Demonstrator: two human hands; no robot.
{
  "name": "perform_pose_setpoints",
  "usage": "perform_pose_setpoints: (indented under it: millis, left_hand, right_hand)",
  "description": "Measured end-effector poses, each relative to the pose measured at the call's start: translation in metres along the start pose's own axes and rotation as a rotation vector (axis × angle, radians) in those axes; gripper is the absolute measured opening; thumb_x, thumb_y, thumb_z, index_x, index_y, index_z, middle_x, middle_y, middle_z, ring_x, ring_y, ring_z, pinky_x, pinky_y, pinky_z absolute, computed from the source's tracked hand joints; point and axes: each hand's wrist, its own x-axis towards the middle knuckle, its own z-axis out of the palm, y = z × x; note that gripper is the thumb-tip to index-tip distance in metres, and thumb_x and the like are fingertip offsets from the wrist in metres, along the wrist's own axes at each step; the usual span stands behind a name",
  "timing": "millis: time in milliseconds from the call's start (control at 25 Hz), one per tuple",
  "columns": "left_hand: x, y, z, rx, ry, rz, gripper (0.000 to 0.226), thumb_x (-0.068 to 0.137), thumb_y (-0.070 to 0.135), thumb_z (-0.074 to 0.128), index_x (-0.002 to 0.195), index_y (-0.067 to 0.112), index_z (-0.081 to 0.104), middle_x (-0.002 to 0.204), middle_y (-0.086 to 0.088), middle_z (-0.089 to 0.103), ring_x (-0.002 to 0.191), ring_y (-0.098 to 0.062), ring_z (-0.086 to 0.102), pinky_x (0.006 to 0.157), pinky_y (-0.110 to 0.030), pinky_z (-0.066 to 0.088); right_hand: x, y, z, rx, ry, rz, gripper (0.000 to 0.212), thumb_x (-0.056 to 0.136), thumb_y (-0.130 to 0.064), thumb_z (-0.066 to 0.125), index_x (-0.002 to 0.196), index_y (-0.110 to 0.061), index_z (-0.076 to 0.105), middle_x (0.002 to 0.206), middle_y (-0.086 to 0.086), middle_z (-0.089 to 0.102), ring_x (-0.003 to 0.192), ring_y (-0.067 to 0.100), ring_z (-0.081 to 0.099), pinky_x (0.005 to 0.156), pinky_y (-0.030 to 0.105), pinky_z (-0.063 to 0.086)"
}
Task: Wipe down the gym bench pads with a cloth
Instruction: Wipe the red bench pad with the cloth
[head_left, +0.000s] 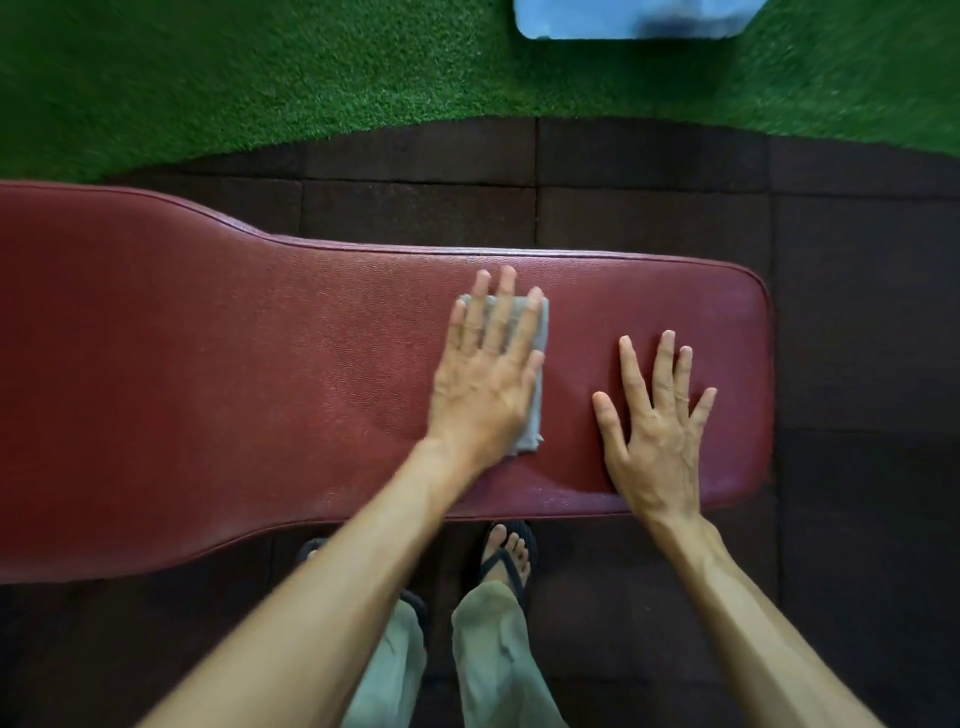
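flatly, left hand (485, 374) presses cloth (535, 384) on pad (208, 374); right hand (657, 421) splayed.

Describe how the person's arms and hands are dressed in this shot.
Both forearms are bare, with no sleeves in view. The left hand has no glove or visible jewellery. The right hand is also ungloved and seems to carry a thin ring on one finger. No watch or wristband shows on either wrist.
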Motion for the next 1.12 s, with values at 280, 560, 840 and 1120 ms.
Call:
perform_pose_setpoints:
  millis: [280,560,840,1120]
  left_hand:
    - [-0.04,0.04,0.003,-0.113,-0.057,0.116,0.058,0.106,0.037,0.028,0.158,0.018,0.013,0.167,-0.012,0.002,0.155,-0.028,0.0,0.126,-0.046,0.011]
    - [-0.014,-0.048,-0.011,0.079,0.001,-0.147,0.061,0.103,0.044,0.027,0.158,0.021,0.013,0.167,-0.01,0.004,0.155,-0.025,0.001,0.126,-0.048,0.004]
    - [-0.014,-0.047,-0.013,0.089,-0.019,-0.144,0.067,0.101,0.052,0.026,0.158,0.021,0.01,0.167,-0.009,0.001,0.155,-0.025,-0.001,0.126,-0.048,0.003]
    - [-0.013,-0.045,-0.01,0.123,-0.006,-0.139,0.068,0.1,0.052,0.026,0.158,0.02,0.011,0.167,-0.009,0.002,0.155,-0.025,0.001,0.126,-0.049,0.005]
  right_hand:
    - [-0.03,0.001,-0.013,0.219,0.058,0.101,0.062,0.1,-0.048,0.029,0.157,-0.029,0.016,0.168,0.001,-0.003,0.154,0.018,-0.011,0.123,0.057,0.001]
    - [-0.039,-0.096,0.034,0.105,0.048,0.074,0.064,0.103,-0.045,0.024,0.158,-0.018,0.005,0.167,0.008,-0.009,0.154,0.025,-0.013,0.125,0.046,-0.002]
    - [-0.016,0.022,0.004,-0.011,0.156,0.404,0.068,0.099,-0.041,0.021,0.157,-0.008,0.009,0.166,0.016,0.001,0.154,0.034,0.002,0.119,0.065,0.014]
    - [0.04,-0.063,0.008,-0.012,0.052,-0.047,0.075,0.1,-0.053,0.032,0.158,-0.013,0.006,0.167,0.012,-0.005,0.154,0.033,-0.008,0.125,0.05,0.0]
